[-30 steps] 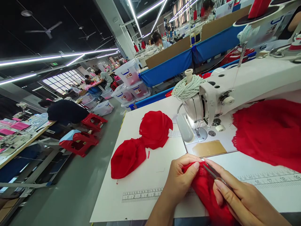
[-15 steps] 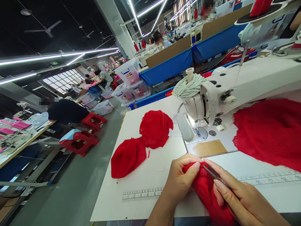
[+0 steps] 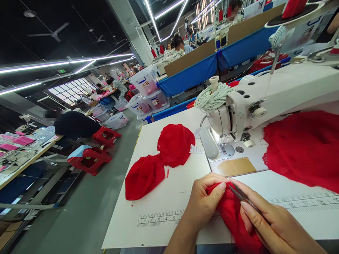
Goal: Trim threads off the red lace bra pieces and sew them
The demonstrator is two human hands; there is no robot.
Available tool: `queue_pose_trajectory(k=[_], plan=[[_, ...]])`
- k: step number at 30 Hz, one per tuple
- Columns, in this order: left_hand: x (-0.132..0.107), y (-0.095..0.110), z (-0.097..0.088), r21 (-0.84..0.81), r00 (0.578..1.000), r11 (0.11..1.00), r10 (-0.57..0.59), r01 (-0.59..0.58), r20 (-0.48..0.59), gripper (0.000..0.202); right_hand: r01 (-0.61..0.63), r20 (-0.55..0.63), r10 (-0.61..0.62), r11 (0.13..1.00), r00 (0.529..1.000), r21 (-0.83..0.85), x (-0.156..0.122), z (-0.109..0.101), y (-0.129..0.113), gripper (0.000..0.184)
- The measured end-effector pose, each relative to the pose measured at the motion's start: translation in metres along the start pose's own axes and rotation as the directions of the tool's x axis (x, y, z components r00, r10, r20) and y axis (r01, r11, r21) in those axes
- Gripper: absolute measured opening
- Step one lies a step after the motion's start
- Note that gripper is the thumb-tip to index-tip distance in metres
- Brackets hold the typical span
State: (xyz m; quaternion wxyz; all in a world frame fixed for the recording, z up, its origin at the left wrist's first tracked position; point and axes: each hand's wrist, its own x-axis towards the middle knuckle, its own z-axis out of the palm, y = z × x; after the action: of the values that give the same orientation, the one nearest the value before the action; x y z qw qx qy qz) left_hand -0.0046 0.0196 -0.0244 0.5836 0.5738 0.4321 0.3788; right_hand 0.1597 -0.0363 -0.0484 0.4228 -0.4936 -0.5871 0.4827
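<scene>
A: What covers the hall?
B: A dark ceiling (image 3: 87,14), left of the pale column (image 3: 128,26), bearing a ceiling fan (image 3: 55,35); lit tube lights (image 3: 34,67) run on both sides of the column.
A: And the window (image 3: 71,90)?
B: Gridded and bright, below and left of the column.
A: The floor (image 3: 90,201)?
B: Smooth grey, with red stools (image 3: 91,153) to the column's lower left.
A: Nearest the column?
B: Clear plastic boxes (image 3: 144,81), stacked before its lower end; blue cloth (image 3: 190,77) hangs to its right beneath a brown board (image 3: 190,61).
</scene>
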Motion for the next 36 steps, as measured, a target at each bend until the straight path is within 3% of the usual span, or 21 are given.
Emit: queue_pose_trajectory(k=[3, 6, 9, 11, 13, 18, 22, 27, 32, 36], plan=[[0.0, 0.002, 0.0, -0.006, 1.0, 1.0, -0.01, 0.01, 0.007, 0.025, -0.146, -0.039, 0.155, 0.975, 0.987, 0.167, -0.003, 0.008, -0.004, 0.051], [-0.001, 0.003, 0.001, -0.023, 1.0, 1.0, -0.016, 0.017, 0.024, 0.026, -0.323, 0.024, 0.341, 0.864, 0.94, 0.385, -0.003, 0.012, -0.008, 0.061], [-0.001, 0.005, 0.002, -0.028, 0.999, 0.999, -0.021, 0.022, 0.03, 0.024, -0.423, 0.088, 0.44, 0.762, 0.894, 0.49, -0.002, 0.012, -0.01, 0.069], [-0.001, 0.005, 0.002, -0.027, 0.999, 0.999, -0.029, 0.03, 0.02, 0.021, -0.411, 0.105, 0.415, 0.774, 0.904, 0.481, -0.002, 0.011, -0.009, 0.073], [0.0, 0.005, 0.002, -0.026, 0.999, 0.999, -0.035, 0.035, 0.002, 0.02, -0.34, 0.066, 0.344, 0.847, 0.936, 0.408, -0.003, 0.01, -0.007, 0.073], [0.0, 0.003, 0.001, -0.006, 1.0, 1.0, -0.019, 0.018, -0.014, 0.02, -0.101, -0.084, 0.114, 0.984, 0.99, 0.146, -0.006, 0.01, -0.003, 0.054], [0.0, 0.003, 0.001, 0.028, 1.0, 1.0, 0.005, -0.005, -0.006, 0.018, -0.005, -0.104, 0.009, 0.999, 0.995, 0.044, -0.002, 0.006, -0.004, 0.046], [0.0, 0.003, 0.001, 0.054, 0.999, 0.998, 0.033, -0.033, -0.006, 0.016, 0.059, -0.018, -0.06, 0.996, 0.998, -0.068, 0.004, -0.002, -0.005, 0.046], [0.0, 0.003, 0.001, 0.062, 1.0, 0.998, 0.029, -0.029, -0.007, 0.015, 0.037, -0.057, -0.042, 0.997, 0.997, -0.074, 0.004, -0.002, -0.005, 0.046], [0.0, 0.003, 0.001, 0.071, 0.999, 0.997, 0.035, -0.035, -0.006, 0.014, 0.048, -0.002, -0.048, 0.997, 0.999, -0.057, 0.006, -0.004, -0.004, 0.046]])
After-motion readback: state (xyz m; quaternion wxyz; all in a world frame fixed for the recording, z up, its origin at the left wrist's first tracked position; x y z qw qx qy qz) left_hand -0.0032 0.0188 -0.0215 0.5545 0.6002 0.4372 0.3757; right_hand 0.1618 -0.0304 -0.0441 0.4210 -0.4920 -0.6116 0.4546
